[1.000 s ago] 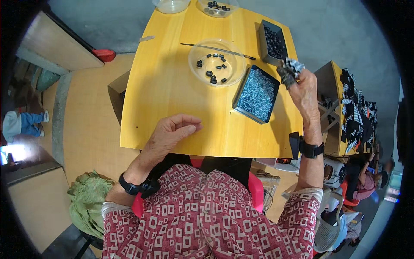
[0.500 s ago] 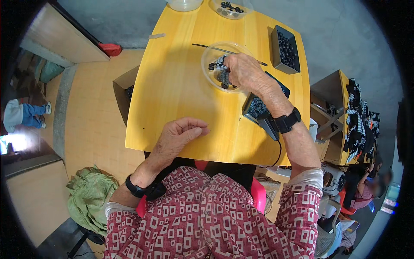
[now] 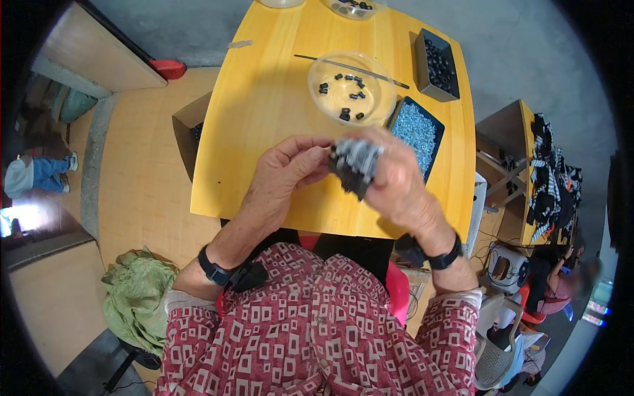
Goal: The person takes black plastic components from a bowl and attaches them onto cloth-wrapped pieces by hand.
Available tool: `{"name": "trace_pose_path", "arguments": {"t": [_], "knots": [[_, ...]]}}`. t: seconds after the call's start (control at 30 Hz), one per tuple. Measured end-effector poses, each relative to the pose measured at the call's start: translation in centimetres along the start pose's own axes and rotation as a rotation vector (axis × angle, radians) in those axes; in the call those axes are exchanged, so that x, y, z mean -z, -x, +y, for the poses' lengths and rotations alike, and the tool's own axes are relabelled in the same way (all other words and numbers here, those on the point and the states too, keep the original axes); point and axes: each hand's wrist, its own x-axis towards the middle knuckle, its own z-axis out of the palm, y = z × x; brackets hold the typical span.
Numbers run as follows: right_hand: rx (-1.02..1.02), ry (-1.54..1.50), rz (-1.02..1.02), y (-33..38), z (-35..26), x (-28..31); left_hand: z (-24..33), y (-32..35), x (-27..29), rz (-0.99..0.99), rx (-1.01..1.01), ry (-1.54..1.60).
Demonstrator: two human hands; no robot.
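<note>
My right hand (image 3: 403, 178) is closed around a blurred bundle of black and grey-white pieces (image 3: 355, 164), held above the table's near part. My left hand (image 3: 284, 168) meets the bundle's left side, thumb and forefinger pinched together; whatever is between them is too small to make out. Just beyond both hands stands a clear round plastic bowl (image 3: 320, 105). Several small black pieces (image 3: 345, 114) lie scattered in it. A dark tray of small pale-blue pieces (image 3: 416, 135) sits to the right, partly hidden by my right hand.
A thin dark rod (image 3: 304, 57) lies across the table (image 3: 257, 86) behind the bowl. At the far right is a black box of dark round pieces (image 3: 437, 66). Another clear tub (image 3: 356, 9) stands at the far edge. An open carton (image 3: 185, 132) is beside the table's left.
My right hand has come out of the bowl toward me, carrying the bundle. My left hand has risen to meet it, its fingertips now at the bundle. The blue tray shows more.
</note>
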Motion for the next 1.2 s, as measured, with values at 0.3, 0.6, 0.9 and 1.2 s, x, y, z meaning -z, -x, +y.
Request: {"name": "trace_pose_path", "arguments": {"t": [0.3, 0.6, 0.9, 1.2], "knots": [[-0.131, -0.008, 0.029, 5.2, -0.7, -0.9, -2.3, 0.2, -0.6, 0.006, 0.109, -0.07], [-0.216, -0.126, 0.208, 6.7, -0.5, -1.1, -2.2, 0.1, -2.3, -0.025, 0.124, -0.096], [-0.202, 0.007, 0.286, 7.5, -0.8, -1.4, -2.7, -0.1, -2.7, -0.065, -0.029, -0.311], [-0.26, -0.108, 0.257, 7.8, -0.4, -1.3, -3.3, -0.2, -2.6, -0.054, 0.121, -0.124]]}}
